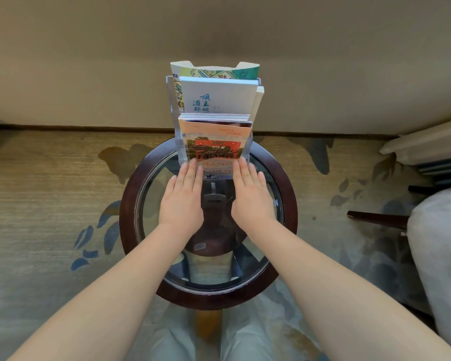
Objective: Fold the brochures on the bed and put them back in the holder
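A clear acrylic brochure holder (173, 100) stands at the far side of a round glass-topped table (130, 194). Its front tier holds an orange brochure (216, 142) with a red gate picture. Behind it sits a pale blue-white brochure (219, 97) with blue characters. A map-patterned brochure (216, 71) is in the back tier. My left hand (184, 196) and my right hand (251, 196) lie flat, fingers extended, with the fingertips touching the holder's front lower edge on either side. Neither hand holds anything.
The table has a dark wood rim and stands on patterned carpet (50, 191) against a beige wall (219, 29). A grey cushioned seat (440, 256) with a dark chair leg (378, 218) is at the right. White bedding or furniture edge (427, 144) shows at the upper right.
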